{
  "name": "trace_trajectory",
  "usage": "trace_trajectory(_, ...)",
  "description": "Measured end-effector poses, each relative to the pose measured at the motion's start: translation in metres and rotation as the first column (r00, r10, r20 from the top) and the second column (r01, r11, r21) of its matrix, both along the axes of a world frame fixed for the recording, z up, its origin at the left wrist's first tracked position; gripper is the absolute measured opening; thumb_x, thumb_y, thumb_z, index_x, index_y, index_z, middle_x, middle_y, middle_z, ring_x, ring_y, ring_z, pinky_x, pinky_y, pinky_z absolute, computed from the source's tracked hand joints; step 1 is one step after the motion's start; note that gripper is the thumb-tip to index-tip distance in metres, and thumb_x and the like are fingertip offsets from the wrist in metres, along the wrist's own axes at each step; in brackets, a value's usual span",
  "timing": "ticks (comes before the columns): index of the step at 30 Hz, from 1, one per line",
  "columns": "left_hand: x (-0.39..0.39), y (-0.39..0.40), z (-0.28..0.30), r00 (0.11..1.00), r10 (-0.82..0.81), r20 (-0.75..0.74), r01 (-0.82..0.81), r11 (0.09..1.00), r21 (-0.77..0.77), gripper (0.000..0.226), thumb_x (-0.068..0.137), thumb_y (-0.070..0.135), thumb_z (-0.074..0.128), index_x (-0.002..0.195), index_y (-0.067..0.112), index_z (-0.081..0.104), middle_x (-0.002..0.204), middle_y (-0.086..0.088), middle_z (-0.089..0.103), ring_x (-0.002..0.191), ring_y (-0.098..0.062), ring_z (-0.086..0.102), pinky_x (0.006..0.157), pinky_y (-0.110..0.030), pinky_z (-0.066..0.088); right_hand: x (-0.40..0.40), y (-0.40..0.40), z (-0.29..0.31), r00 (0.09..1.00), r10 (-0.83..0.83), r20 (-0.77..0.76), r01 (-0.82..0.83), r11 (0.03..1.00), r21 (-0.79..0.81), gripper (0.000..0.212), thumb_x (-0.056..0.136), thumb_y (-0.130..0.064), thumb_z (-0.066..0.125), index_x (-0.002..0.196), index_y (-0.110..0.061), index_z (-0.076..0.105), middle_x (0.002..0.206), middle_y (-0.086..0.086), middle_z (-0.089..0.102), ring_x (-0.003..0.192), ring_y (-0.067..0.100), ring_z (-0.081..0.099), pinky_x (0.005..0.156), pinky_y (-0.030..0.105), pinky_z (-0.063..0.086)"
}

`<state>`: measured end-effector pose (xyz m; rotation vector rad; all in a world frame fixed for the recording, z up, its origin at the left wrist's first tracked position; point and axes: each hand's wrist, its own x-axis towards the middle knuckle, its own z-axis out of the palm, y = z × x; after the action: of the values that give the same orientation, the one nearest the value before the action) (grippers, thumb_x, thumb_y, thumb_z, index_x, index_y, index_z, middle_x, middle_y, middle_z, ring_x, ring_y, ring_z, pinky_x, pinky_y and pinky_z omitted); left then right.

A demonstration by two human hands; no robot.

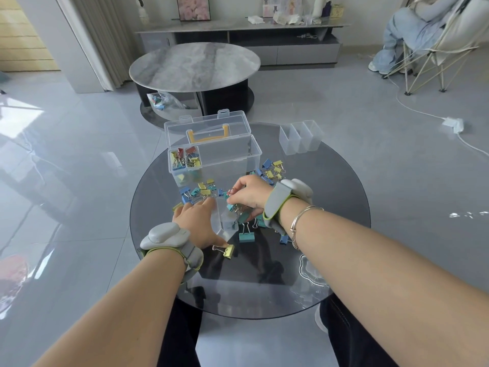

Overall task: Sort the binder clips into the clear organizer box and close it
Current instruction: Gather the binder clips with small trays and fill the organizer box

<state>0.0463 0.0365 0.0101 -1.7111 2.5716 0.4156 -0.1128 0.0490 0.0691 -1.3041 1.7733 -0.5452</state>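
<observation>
Glass table (330,181), grey tile floor (79,154); right hand (248,193) pinches clips (232,193), left hand (197,221) relaxed.

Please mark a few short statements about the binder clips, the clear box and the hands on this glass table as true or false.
1. The clear plastic organizer box has its lid open. True.
2. All the coloured binder clips are already in the box. False: many loose clips lie on the round dark glass table.
3. The right hand pinches a red clip. True.
4. The three clear empty bins sit inside the box. False: they stand apart on the table.
5. The left hand holds the yellow handle. False: it rests by a small clear bin.
</observation>
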Motion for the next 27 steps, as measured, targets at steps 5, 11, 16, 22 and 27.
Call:
trace_trajectory(5, 0.000, -0.002, -0.002, 1.000, 0.005, -0.003, -0.005, 1.000, -0.011, 0.077, 0.049, 0.068, 0.076, 0.107, 0.033, 0.039, 0.109, 0.009, 0.057, 0.098, -0.021, 0.044, 0.100, -0.044, 0.030, 0.004, 0.003, -0.002, 1.000, -0.007, -0.028, 0.006, 0.998, -0.067, 0.014, 0.077, -0.013, 0.068, 0.077, -0.016, 0.054, 0.076, -0.001, 0.059, 0.094, 0.030, 0.067, 0.082, 0.047, 0.056)
trace_trajectory(11, -0.001, 0.001, -0.002, 1.000, 0.004, -0.003, -0.004, 1.000, -0.026, 0.075, 0.048, 0.068, 0.076, 0.102, 0.034, 0.037, 0.106, 0.010, 0.057, 0.093, -0.019, 0.039, 0.097, -0.042, 0.029, 0.005, 0.002, 0.004, 1.000, -0.004, -0.013, 0.002, 0.994, -0.108, 0.013, 0.080, -0.016, 0.067, 0.079, -0.017, 0.054, 0.074, -0.002, 0.057, 0.082, 0.024, 0.061, 0.069, 0.037, 0.054)
trace_trajectory(16, -0.004, 0.003, -0.001, 1.000, 0.006, 0.002, -0.006, 1.000, -0.023, 0.082, 0.050, 0.068, 0.077, 0.114, 0.034, 0.039, 0.117, 0.009, 0.057, 0.106, -0.023, 0.045, 0.102, -0.043, 0.028, 0.010, 0.007, 0.001, 0.999, 0.046, -0.025, -0.046, 0.999, -0.028, 0.020, 0.085, -0.025, 0.064, 0.070, -0.022, 0.051, 0.068, -0.003, 0.055, 0.072, 0.019, 0.058, 0.053, 0.025, 0.050)
trace_trajectory(22, -0.003, 0.004, 0.000, 1.000, 0.021, -0.007, -0.021, 1.000, -0.022, 0.072, 0.048, 0.068, 0.077, 0.096, 0.033, 0.036, 0.106, 0.010, 0.057, 0.096, -0.020, 0.040, 0.098, -0.041, 0.029, 0.002, 0.004, 0.008, 0.989, -0.038, 0.142, 0.023, 0.994, 0.105, 0.028, 0.091, -0.026, 0.046, 0.102, -0.003, 0.059, 0.099, 0.012, 0.055, 0.087, 0.034, 0.064, 0.085, 0.045, 0.057)
trace_trajectory(27, -0.003, 0.004, -0.001, 1.000, 0.021, -0.021, -0.021, 1.000, -0.012, 0.071, 0.050, 0.068, 0.077, 0.097, 0.035, 0.035, 0.108, 0.010, 0.058, 0.095, -0.018, 0.037, 0.099, -0.042, 0.028, -0.007, 0.010, 0.009, 0.985, 0.007, 0.173, -0.033, 0.989, 0.146, 0.035, 0.094, -0.002, 0.038, 0.125, 0.005, 0.054, 0.100, 0.017, 0.055, 0.069, 0.023, 0.061, 0.070, 0.032, 0.057)
